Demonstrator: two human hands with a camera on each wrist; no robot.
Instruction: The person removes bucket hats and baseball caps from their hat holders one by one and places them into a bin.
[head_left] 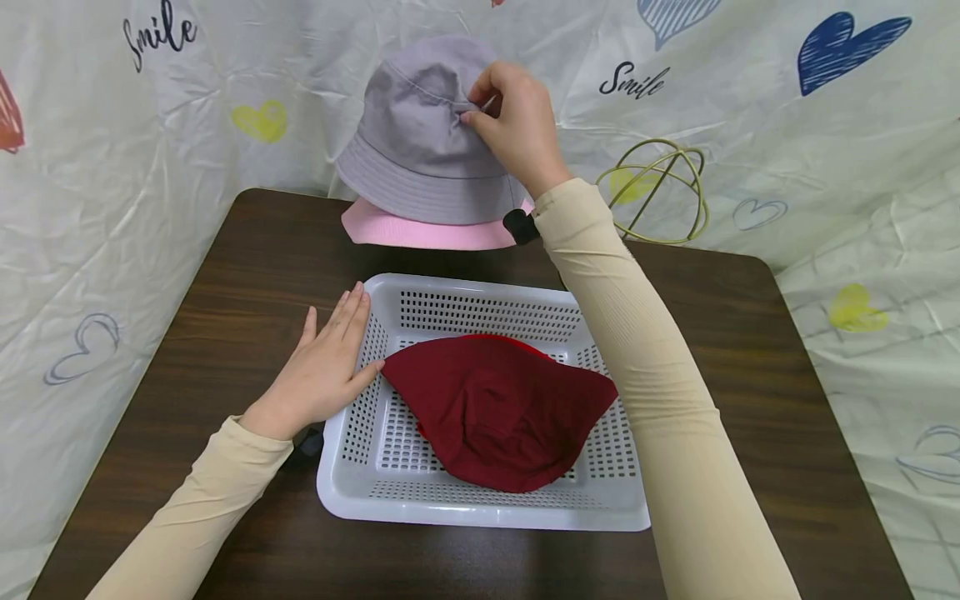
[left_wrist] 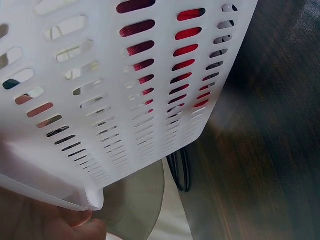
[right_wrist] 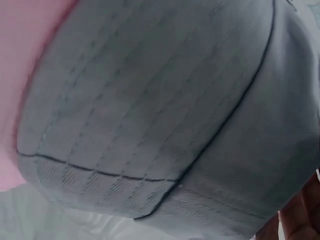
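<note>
My right hand (head_left: 517, 125) pinches the crown of a grey bucket hat (head_left: 420, 158) between thumb and fingers. Just beneath that hat shows the brim of a pink hat (head_left: 423, 233); what supports it is hidden. In the right wrist view the grey hat's stitched brim (right_wrist: 135, 110) fills most of the picture. With fingers straight, my left hand (head_left: 318, 367) rests on the left rim of a white perforated basket (head_left: 480, 515). Inside the basket lies a dark red bucket hat (head_left: 502, 408), over a brighter red one (head_left: 517, 342) that is mostly covered.
The basket stands on a dark wooden table (head_left: 247, 275). A gold wire frame (head_left: 705, 200) is at the table's back right, partly behind my right arm. A printed curtain (head_left: 262, 50) hangs behind the table. Black cable (left_wrist: 180, 170) shows in the left wrist view.
</note>
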